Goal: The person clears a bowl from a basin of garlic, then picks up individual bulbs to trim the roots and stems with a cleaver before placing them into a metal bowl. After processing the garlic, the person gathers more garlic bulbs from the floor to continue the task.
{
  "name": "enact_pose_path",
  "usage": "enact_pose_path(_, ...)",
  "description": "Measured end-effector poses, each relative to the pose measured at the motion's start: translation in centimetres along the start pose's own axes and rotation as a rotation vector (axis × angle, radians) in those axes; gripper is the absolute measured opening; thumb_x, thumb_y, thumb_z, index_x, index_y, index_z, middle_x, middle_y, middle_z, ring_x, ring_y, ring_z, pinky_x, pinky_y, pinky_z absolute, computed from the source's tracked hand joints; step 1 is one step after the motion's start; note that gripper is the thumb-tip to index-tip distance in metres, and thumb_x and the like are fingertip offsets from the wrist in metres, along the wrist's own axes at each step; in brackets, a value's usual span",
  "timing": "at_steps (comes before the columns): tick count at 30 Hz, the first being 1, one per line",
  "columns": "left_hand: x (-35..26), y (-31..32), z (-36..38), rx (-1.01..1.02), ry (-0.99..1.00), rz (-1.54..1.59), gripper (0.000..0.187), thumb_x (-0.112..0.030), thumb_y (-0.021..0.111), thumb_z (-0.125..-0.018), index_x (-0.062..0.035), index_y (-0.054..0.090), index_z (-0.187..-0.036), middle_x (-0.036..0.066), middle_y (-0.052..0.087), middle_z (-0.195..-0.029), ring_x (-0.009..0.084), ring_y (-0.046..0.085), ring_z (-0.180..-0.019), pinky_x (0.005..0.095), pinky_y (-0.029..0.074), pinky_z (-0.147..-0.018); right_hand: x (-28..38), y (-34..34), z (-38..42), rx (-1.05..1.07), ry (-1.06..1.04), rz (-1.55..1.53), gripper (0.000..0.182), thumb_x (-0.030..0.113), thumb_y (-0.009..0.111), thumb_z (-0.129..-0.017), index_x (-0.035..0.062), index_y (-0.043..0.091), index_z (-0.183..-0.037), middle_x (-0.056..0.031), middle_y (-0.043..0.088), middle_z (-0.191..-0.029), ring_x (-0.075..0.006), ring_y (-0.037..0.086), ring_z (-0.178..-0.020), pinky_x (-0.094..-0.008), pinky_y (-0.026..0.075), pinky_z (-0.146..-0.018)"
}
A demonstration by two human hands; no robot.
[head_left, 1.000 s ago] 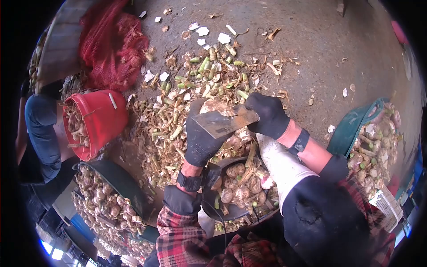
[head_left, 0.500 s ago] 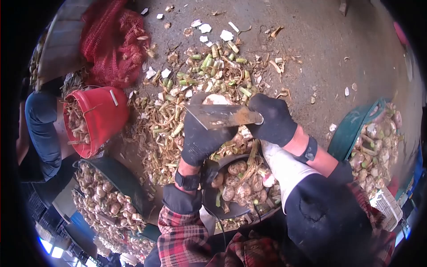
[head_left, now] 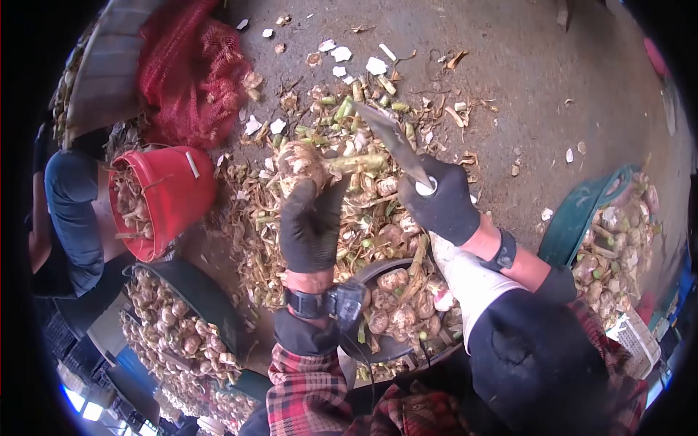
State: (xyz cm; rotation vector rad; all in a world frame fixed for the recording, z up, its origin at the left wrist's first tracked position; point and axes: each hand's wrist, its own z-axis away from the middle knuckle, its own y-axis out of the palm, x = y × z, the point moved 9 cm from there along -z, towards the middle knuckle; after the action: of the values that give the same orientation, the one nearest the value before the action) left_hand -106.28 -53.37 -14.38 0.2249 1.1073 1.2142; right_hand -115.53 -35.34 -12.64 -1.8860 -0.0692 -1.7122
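Note:
A large garlic bulb (head_left: 302,164) sits in the grip of my left hand (head_left: 313,229), which wears a dark glove. Its thick pale-green stem (head_left: 360,162) points right, toward the blade. My right hand (head_left: 445,202), gloved too, is closed round the handle of a wide-bladed knife (head_left: 392,136). The blade slants up and left, apart from the bulb, and its edge near the stem is blurred. Below both hands, a dark bucket (head_left: 358,350) holds several garlic bulbs (head_left: 402,317). Cut stems and peelings (head_left: 254,240) lie beneath and around my hands.
On the left are a red bucket (head_left: 190,207), a red mesh sack (head_left: 185,87) and a person's bent knee (head_left: 71,192). A dark green tub (head_left: 196,309) spills garlic at lower left; another green tub (head_left: 574,232) with garlic stands right. Peel scraps dot the concrete floor (head_left: 538,94).
My left hand has moved up slightly and turned, bringing the garlic bulb and its stem into view. The knife has swung from lying level across the left hand to slanting up and left.

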Motion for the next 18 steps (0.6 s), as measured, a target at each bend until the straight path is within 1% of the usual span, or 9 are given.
enact_pose_path(2, 1.6, 0.9, 0.1, 0.028, -0.026, 0.226, 0.031, -0.007, 0.061, -0.087, 0.005, 0.056, -0.115, 0.02, 0.064, -0.112, 0.0321, 0.061, -0.11, 0.0468, 0.048, -0.102, 1.1, 0.1, -0.5, -0.026, -0.022, -0.008, 0.013, 0.01, 0.067, -0.078, 0.0031, 0.057, -0.075, -0.016, 0.055, -0.057, -0.0307, 0.059, -0.05, -0.0366, 0.045, -0.046)
enact_pose_path(6, 4.3, 3.1, 0.1, 0.08, -0.017, 0.496, 0.028, -0.012, 0.06, -0.089, 0.0081, 0.053, -0.108, 0.021, 0.061, -0.109, 0.0369, 0.059, -0.108, 0.0502, 0.045, -0.106, 1.9, -0.9, -0.7, -0.188, -0.074, -0.006, 0.012, 0.008, 0.066, -0.078, 0.003, 0.056, -0.074, -0.0161, 0.056, -0.06, -0.0323, 0.06, -0.054, -0.0361, 0.046, -0.049)
enact_pose_path(10, 5.7, 4.0, 1.1, -0.054, -0.046, 0.517, 0.034, -0.013, 0.061, -0.087, 0.006, 0.05, -0.113, 0.022, 0.061, -0.109, 0.0369, 0.058, -0.11, 0.0496, 0.048, -0.103, 0.5, -1.6, -0.4, -0.267, -0.11, -0.02, 0.012, 0.006, 0.064, -0.078, 0.0029, 0.054, -0.073, -0.0165, 0.055, -0.06, -0.035, 0.06, -0.055, -0.0373, 0.047, -0.05)
enact_pose_path(12, 5.7, 4.8, 1.7, 0.033, -0.056, 0.46, 0.047, -0.022, 0.057, -0.092, 0.0056, 0.044, -0.127, 0.021, 0.053, -0.127, 0.0323, 0.054, -0.119, 0.0429, 0.048, -0.104, -1.6, -1.1, 0.0, -0.222, -0.061, 0.079, 0.011, 0.007, 0.064, -0.078, 0.0032, 0.054, -0.074, -0.0172, 0.056, -0.06, -0.0358, 0.06, -0.056, -0.0383, 0.047, -0.05)
enact_pose_path(13, 5.4, 5.9, 2.3, 0.119, -0.087, 0.585, 0.053, -0.027, 0.057, -0.091, 0.0041, 0.041, -0.131, 0.02, 0.051, -0.13, 0.034, 0.051, -0.121, 0.0437, 0.047, -0.104, -3.5, -0.8, 0.5, -0.181, -0.009, 0.187, 0.01, 0.007, 0.063, -0.078, 0.0036, 0.054, -0.074, -0.0179, 0.057, -0.061, -0.0365, 0.061, -0.058, -0.0393, 0.048, -0.051)
enact_pose_path(14, 5.2, 5.3, 2.9, 0.103, -0.093, 0.584, 0.053, -0.027, 0.057, -0.091, 0.0041, 0.041, -0.131, 0.02, 0.051, -0.13, 0.034, 0.051, -0.121, 0.0437, 0.047, -0.104, -6.2, -0.5, 1.2, -0.157, 0.046, 0.264, 0.009, 0.008, 0.064, -0.077, 0.0045, 0.056, -0.076, -0.0191, 0.058, -0.062, -0.0382, 0.062, -0.061, -0.0413, 0.05, -0.052)
enact_pose_path(16, 4.9, 6.3, 4.8, 0.269, -0.27, 0.506, 0.057, -0.027, 0.062, -0.088, 0.0002, 0.041, -0.133, 0.018, 0.05, -0.129, 0.0301, 0.048, -0.124, 0.0441, 0.049, -0.1, -7.4, -1.4, 1.7, -0.108, 0.056, 0.343, 0.012, 0.013, 0.067, -0.077, 0.0059, 0.058, -0.079, -0.0179, 0.061, -0.067, -0.0389, 0.063, -0.065, -0.0439, 0.052, -0.056)
enact_pose_path(17, 3.8, 6.4, 4.4, 0.301, -0.121, 0.018, 0.063, -0.022, 0.073, -0.079, -0.001, 0.044, -0.13, 0.014, 0.054, -0.123, 0.0251, 0.053, -0.117, 0.0393, 0.051, -0.092, -8.1, -1.8, 1.6, -0.074, 0.073, 0.422, 0.013, 0.015, 0.067, -0.077, 0.0064, 0.058, -0.081, -0.0172, 0.062, -0.07, -0.0388, 0.064, -0.066, -0.0447, 0.052, -0.058)
enact_pose_path(18, 2.9, 6.1, 5.0, 0.383, -0.045, -0.509, 0.065, -0.019, 0.076, -0.073, -0.0017, 0.045, -0.128, 0.013, 0.056, -0.119, 0.0238, 0.055, -0.112, 0.037, 0.05, -0.09, -8.6, -2.5, 1.5, -0.075, 0.116, 0.516, 0.018, 0.019, 0.068, -0.076, 0.0072, 0.058, -0.087, -0.0163, 0.063, -0.075, -0.0384, 0.064, -0.069, -0.046, 0.051, -0.06)
